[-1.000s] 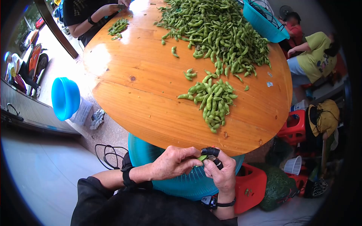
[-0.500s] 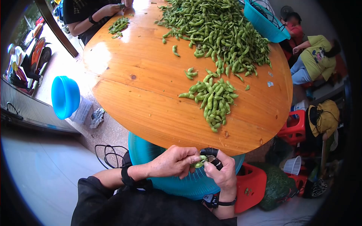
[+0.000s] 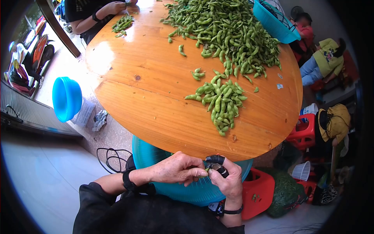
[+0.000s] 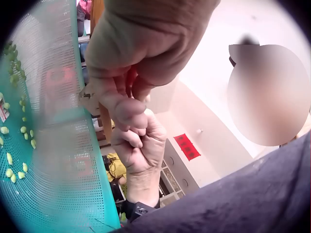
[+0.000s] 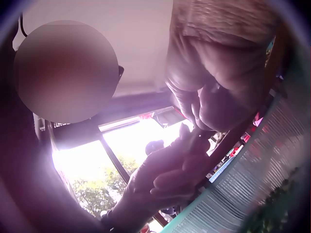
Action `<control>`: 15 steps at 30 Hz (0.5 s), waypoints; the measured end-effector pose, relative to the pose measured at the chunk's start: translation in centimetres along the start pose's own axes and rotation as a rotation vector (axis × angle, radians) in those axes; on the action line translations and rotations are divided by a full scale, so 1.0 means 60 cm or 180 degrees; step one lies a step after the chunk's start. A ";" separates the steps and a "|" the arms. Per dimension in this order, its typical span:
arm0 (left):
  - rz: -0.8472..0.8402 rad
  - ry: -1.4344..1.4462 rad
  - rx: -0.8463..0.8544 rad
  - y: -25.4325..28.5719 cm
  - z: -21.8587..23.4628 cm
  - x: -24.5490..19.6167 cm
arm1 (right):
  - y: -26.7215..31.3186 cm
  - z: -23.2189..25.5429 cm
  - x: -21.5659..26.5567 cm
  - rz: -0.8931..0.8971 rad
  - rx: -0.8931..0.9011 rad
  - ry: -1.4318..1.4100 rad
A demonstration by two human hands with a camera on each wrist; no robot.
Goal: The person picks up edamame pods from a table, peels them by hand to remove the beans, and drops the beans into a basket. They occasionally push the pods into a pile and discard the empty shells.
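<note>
Close together over the teal basket (image 3: 175,192), just off the table edge, both hands work on one green soybean pod (image 3: 207,169), mostly hidden by the fingers. My left hand (image 3: 177,168) pinches it between thumb and fingers. From the other side my right hand (image 3: 230,177), with black wraps on two fingers, grips it with thumb and curled fingers. Shelled green beans (image 4: 9,172) lie in the basket in the left wrist view. Ahead on the wooden table (image 3: 148,97) is a small heap of soybean pods (image 3: 222,103).
A large pile of pods (image 3: 230,35) covers the far table, with a teal basin (image 3: 274,23) beside it. A red stool (image 3: 259,195) stands at right, blue basins (image 3: 67,99) at left. Another person's arm (image 3: 87,24) is at the far left edge; others sit at right.
The pod showed more plainly between the fingers before; now the fingers cover most of it. Both hands stay in nearly the same place. The person in yellow at right has shifted posture.
</note>
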State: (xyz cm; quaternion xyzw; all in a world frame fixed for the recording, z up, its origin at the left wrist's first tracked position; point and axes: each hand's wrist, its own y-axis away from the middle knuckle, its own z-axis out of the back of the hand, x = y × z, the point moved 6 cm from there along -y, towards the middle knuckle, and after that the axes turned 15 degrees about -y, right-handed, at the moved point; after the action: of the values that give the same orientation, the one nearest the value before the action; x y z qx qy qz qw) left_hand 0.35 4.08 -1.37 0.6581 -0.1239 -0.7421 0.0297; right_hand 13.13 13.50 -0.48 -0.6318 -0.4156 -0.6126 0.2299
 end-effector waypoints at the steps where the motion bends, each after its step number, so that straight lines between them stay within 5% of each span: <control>1: 0.0126 0.0010 0.0044 0.000 -0.002 0.004 | 0.000 -0.002 0.000 -0.0006 0.0001 -0.0001; 7: -0.0056 -0.0240 -0.0219 -0.003 -0.005 0.017 | 0.007 -0.005 -0.013 -0.0453 -0.0339 -0.0452; 12: -0.0740 -0.0869 -0.0738 0.002 -0.002 0.000 | 0.004 -0.015 0.020 0.0514 -0.0183 0.1055; 15: -0.0653 -0.1092 -0.0465 0.008 -0.004 -0.006 | 0.005 -0.016 0.029 0.0543 0.0023 0.0873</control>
State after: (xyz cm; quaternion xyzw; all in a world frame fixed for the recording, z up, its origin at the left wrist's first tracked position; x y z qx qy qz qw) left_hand 0.57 3.65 -0.92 0.5273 -0.0053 -0.8494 -0.0199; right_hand 12.63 12.97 1.40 -0.5744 -0.3274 -0.6698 0.3379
